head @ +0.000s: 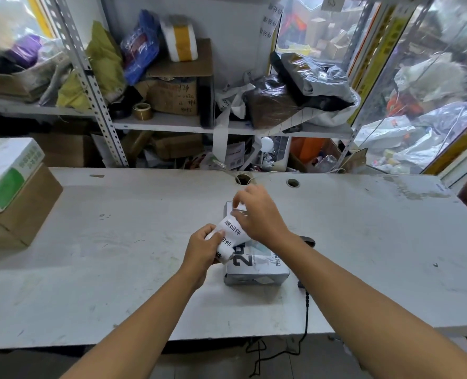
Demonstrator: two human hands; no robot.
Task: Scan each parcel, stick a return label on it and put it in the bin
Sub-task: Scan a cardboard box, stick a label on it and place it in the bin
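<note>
Grey parcel (257, 269) lay flat on the white table (117, 242), roughly centre, its far half hidden under the hands. Left hand (203, 248) was closed around a roll of return labels (231, 237) (white strip, black printed characters), holding it just above the parcel's left edge. Right hand (259, 214) hovered over the parcel's far end, thumb and forefinger pinched together on the free end of the label strip; the other fingers were loosely curled. Whether the strip touched the parcel top could not be told, as the hands covered that spot. A black scanner (308, 240) lay on the table just right of the parcel, mostly hidden behind the right forearm, and its coiled black cable (306, 305) ran off the near table edge. At the left table edge sat a brown cardboard box (21, 212) with a white-and-green box (5, 173) stacked on top. Two round cable holes (293, 183) showed near the table's back edge. Behind the table stood metal shelving (155, 124), crammed with bags, boxes and a tape roll (142, 110). No bin could be identified.
</note>
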